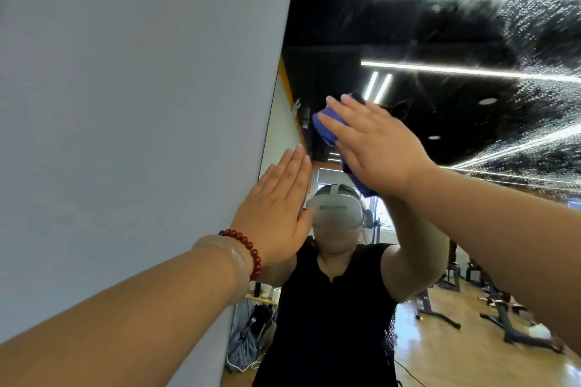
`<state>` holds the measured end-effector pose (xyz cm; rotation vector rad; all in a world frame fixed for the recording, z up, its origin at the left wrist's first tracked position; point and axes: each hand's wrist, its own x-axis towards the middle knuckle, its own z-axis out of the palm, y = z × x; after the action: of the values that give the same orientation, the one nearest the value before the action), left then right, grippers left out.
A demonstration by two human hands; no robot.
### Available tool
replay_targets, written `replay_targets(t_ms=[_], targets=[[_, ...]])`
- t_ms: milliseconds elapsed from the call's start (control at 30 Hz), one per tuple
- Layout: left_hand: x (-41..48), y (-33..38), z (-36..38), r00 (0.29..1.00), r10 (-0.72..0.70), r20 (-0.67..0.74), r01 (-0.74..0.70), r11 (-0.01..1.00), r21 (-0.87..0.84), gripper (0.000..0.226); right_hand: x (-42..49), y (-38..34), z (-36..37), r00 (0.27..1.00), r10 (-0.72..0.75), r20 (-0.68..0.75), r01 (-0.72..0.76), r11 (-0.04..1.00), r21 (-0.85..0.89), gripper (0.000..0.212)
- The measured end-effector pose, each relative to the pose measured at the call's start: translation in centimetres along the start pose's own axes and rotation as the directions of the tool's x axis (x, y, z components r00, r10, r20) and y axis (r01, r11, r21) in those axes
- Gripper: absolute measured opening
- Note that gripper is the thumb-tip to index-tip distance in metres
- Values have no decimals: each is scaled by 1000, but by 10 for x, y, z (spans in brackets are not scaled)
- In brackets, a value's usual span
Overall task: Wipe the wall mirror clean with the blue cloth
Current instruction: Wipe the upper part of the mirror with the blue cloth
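Note:
The wall mirror (440,41) fills the right half of the view, its left edge running down beside a grey wall. Spray droplets speckle its upper right part. My right hand (374,148) lies flat with straight fingers on the blue cloth (323,127), pressing it against the glass near the mirror's left edge. The cloth sticks out past my fingertips and below my palm. My left hand (276,210), with a red bead bracelet at the wrist, rests flat and open on the mirror's left edge, just below and left of the cloth.
The grey wall (125,104) takes up the left half. The mirror reflects a person in a black top wearing a headset, ceiling light strips, a wooden floor and desk frames behind me.

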<state>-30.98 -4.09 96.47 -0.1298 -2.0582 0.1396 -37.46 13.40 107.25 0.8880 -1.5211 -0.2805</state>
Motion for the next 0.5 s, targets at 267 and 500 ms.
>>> replay_targets(t_ms=[267,500], targets=[[-6,5,-7,998,-19,58,20,1000,-15,71,-29,-37,11,996,-91,23,90,996,25,49],[-18,6,-8,995,-26,101,29,999,-27,72,-32,-42,9,996,88,-19,-87,996,23,51]])
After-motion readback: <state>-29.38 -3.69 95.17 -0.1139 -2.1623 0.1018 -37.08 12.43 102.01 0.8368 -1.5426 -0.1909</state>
